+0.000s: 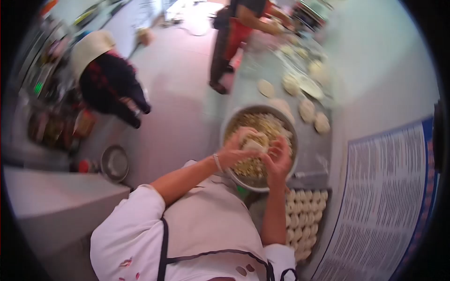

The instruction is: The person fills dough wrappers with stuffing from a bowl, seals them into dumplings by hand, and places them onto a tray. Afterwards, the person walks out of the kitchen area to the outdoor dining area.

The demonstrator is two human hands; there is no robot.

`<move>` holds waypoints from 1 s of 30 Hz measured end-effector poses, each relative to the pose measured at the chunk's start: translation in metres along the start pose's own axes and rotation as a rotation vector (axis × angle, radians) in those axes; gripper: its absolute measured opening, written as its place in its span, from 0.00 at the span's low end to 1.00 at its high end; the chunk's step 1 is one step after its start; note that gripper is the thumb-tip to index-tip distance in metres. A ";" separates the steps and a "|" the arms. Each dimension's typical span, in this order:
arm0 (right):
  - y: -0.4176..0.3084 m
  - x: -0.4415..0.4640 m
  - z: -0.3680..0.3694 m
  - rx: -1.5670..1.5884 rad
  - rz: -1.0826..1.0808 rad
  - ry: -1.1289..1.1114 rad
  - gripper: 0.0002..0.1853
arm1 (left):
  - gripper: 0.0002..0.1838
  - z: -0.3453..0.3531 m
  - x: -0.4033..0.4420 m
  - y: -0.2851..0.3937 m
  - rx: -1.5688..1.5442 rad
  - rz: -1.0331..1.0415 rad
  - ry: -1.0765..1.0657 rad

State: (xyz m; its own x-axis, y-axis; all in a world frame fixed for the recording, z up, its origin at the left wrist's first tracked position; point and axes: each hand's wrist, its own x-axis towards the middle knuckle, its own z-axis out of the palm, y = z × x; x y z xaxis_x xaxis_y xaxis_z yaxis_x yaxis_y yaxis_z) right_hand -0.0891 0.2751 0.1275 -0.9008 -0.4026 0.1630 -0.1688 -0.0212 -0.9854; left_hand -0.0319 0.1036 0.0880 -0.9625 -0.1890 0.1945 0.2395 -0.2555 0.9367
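Cupping the dough wrapper (254, 147) in left hand (235, 152) over the bowl (254, 187) of filling (253, 169); can't tell if gripped by right hand (280, 161) too. Press filling down, keep edges clean, pinch evenly.

A white short-sleeved top (123, 229) is showing red marks (126, 262) on its left side and brown shapes (241, 270) on its front; a beige apron (211, 220) is carrying black trim (165, 239), and a pale band (217, 162) is circling the left wrist (223, 159).
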 end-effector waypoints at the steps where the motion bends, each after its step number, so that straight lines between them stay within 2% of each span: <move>1: 0.009 -0.005 -0.002 0.167 0.082 0.009 0.32 | 0.29 0.003 -0.001 0.008 -0.169 -0.072 -0.031; 2: 0.009 -0.010 0.000 0.248 0.140 0.029 0.30 | 0.29 0.004 0.000 0.018 -0.326 -0.145 -0.049; 4: 0.004 -0.015 0.016 0.426 0.245 0.035 0.25 | 0.28 0.004 -0.001 0.027 -0.363 -0.196 -0.070; 7: -0.004 -0.017 0.033 0.326 0.145 0.249 0.16 | 0.26 0.009 -0.002 0.026 -0.460 -0.207 -0.104; 10: -0.002 -0.025 0.023 -0.241 -0.150 0.255 0.11 | 0.25 0.014 -0.006 0.028 -0.524 -0.255 -0.124; 13: -0.016 -0.018 0.016 -0.629 -0.642 0.237 0.06 | 0.24 0.014 -0.009 0.028 -0.538 -0.281 -0.180; 16: -0.020 -0.022 0.013 -0.622 -0.556 0.202 0.05 | 0.22 0.014 -0.012 0.035 -0.615 -0.319 -0.205; 19: -0.037 -0.030 0.024 -0.139 -0.205 0.223 0.06 | 0.21 0.012 -0.012 0.046 -0.651 -0.328 -0.242; 21: -0.036 -0.032 0.024 -0.337 -0.331 0.150 0.09 | 0.21 0.007 -0.012 0.048 -0.612 -0.333 -0.276; 24: -0.026 -0.034 0.017 -0.557 -0.463 0.062 0.14 | 0.19 -0.005 -0.015 0.042 -0.351 -0.253 -0.390; 25: -0.024 -0.036 0.016 -0.618 -0.498 0.035 0.15 | 0.19 -0.006 -0.017 0.041 -0.374 -0.284 -0.404; 28: -0.028 -0.052 0.031 0.042 -0.123 0.171 0.16 | 0.18 -0.005 -0.021 0.041 -0.383 -0.322 -0.468; 30: -0.035 -0.055 0.028 -0.030 -0.091 0.166 0.14 | 0.19 -0.007 -0.017 0.042 -0.299 -0.231 -0.527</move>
State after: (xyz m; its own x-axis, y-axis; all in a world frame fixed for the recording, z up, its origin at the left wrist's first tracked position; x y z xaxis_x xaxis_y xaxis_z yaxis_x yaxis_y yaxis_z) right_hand -0.0224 0.2719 0.1519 -0.9345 -0.2438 0.2595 -0.2620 -0.0227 -0.9648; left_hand -0.0045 0.0894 0.1218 -0.9088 0.3736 0.1857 -0.0295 -0.5015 0.8646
